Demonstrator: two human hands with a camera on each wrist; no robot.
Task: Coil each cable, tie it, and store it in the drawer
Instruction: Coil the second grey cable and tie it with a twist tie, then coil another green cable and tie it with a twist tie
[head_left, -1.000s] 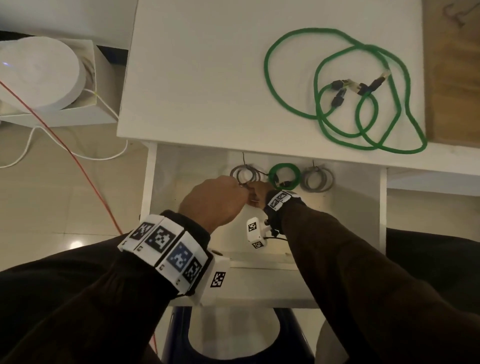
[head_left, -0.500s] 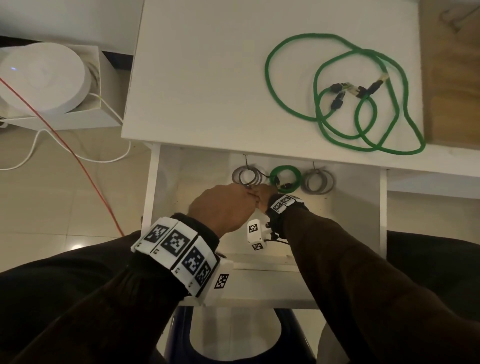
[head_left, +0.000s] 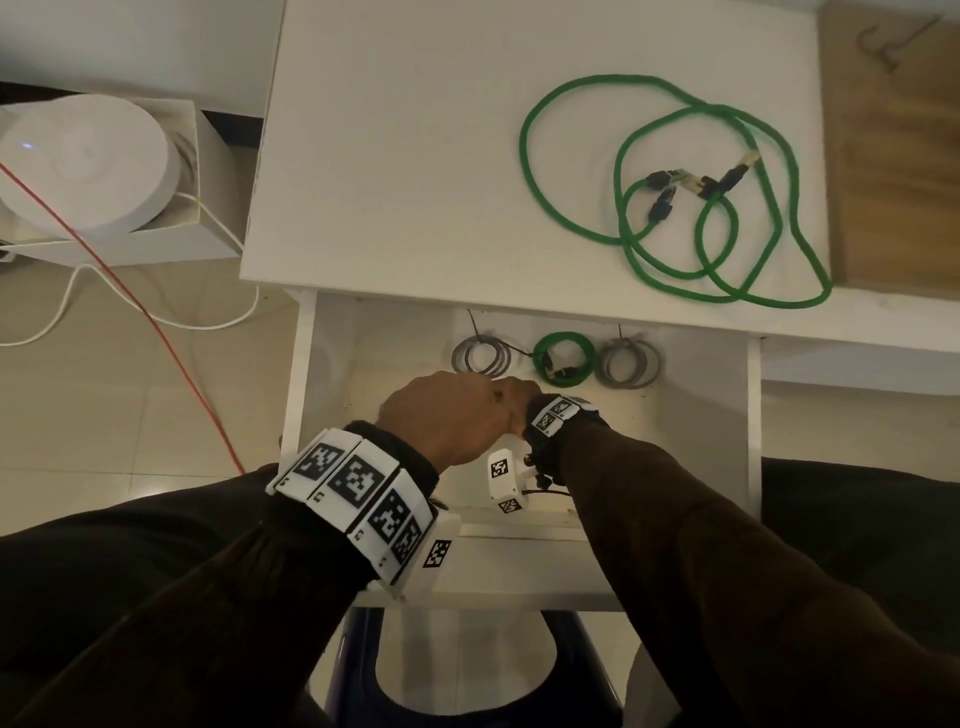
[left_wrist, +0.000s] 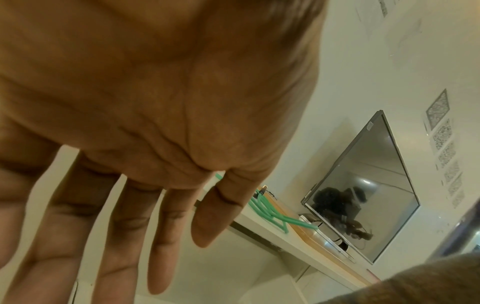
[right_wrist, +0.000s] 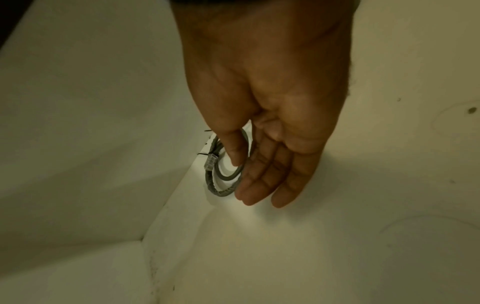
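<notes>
The open white drawer (head_left: 304, 395) holds three tied coils in a row at its back: a grey coil (head_left: 480, 356), a green coil (head_left: 563, 359) and a second grey coil (head_left: 631, 362). Both hands are inside the drawer just in front of the left grey coil. My left hand (head_left: 447, 415) has straight, spread fingers (left_wrist: 161, 236) and holds nothing. My right hand (head_left: 514, 392) is mostly hidden behind it in the head view. In the right wrist view its fingers (right_wrist: 259, 181) are straight beside the grey coil (right_wrist: 215, 185). Loose green cable (head_left: 675, 208) lies on the table top.
A wooden board (head_left: 893, 156) lies at the table's right end. Left of the table, a round white device (head_left: 83, 161) sits on a box, with red (head_left: 156, 332) and white wires on the floor. A dark monitor (left_wrist: 363, 195) stands behind the table.
Both hands have drawn back slightly from the left grey coil, which now lies free at the drawer's back. The other coils and the loose green cable have not moved.
</notes>
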